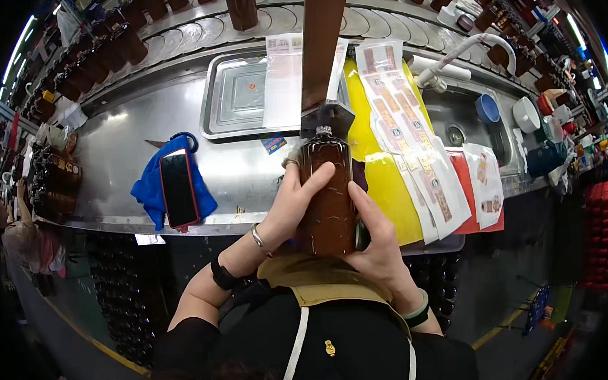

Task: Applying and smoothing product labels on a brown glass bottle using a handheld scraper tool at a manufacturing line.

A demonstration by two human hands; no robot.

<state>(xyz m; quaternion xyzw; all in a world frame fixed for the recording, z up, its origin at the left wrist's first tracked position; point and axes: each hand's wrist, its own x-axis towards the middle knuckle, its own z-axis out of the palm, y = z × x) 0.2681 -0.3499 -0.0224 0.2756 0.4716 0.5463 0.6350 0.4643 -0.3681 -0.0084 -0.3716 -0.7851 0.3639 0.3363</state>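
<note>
A dark brown bottle (327, 213) with a narrow pale-topped neck is between my two hands, in front of my apron at the bench's near edge. Its neck points away from me. My left hand (292, 203) wraps its left side, the thumb lying across the front and the other fingers mostly hidden behind. Against the lower right side presses my right hand (382, 239), its thumb stretched up along the edge. Just right of the bottle, strips of printed labels (411, 143) on white backing lie over a yellow sheet (395, 206).
A brown post (323, 37) rises beyond the bottle. Left stand a metal tray (208, 102) and a phone (179, 190) on a blue cloth (149, 188). A sink (514, 138) with a white faucet (475, 40) is at right; brown bottles (241, 7) line a far conveyor (193, 41).
</note>
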